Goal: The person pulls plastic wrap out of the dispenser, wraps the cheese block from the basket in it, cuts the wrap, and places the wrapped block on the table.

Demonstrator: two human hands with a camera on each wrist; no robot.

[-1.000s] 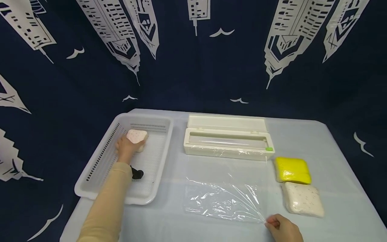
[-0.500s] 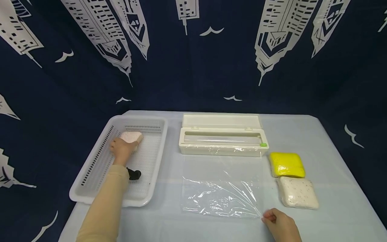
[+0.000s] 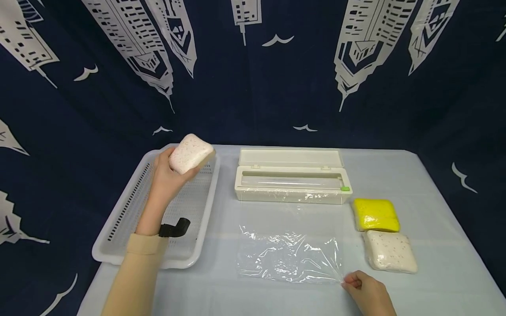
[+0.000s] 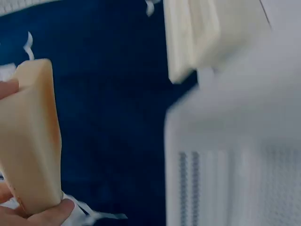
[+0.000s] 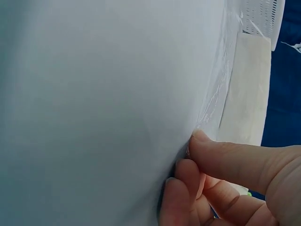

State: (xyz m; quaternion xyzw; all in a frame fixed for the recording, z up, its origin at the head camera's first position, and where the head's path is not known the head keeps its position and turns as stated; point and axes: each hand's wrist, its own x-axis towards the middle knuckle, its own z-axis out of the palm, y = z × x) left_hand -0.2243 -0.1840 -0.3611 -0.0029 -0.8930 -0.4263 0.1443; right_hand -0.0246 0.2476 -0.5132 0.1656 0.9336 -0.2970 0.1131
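Observation:
My left hand (image 3: 168,180) grips a pale speckled block (image 3: 191,153), shaped like a thick slice of bread, up above the far end of the white basket (image 3: 205,219). In the left wrist view, the block (image 4: 30,141) shows its smooth cream side, with fingertips at both ends. Low on the right, my right hand (image 3: 367,292) pinches the near right corner of a clear sheet of cling film (image 3: 290,256). This sheet runs over the table from the cream cling film dispenser (image 3: 292,195), whose lid stands open. The right wrist view shows thumb and forefinger together on the film (image 5: 214,101).
Right of the film lie a yellow block (image 3: 375,215) and a white speckled block (image 3: 390,251), both shiny as if wrapped. A green slider (image 3: 345,188) sits on the dispenser's right end. A dark patterned cloth (image 3: 245,87) hangs behind the white-covered table (image 3: 442,245).
My left hand has lifted the speckled block up out of the basket and tilted it. The right hand still pinches the film corner; the film's creases have shifted.

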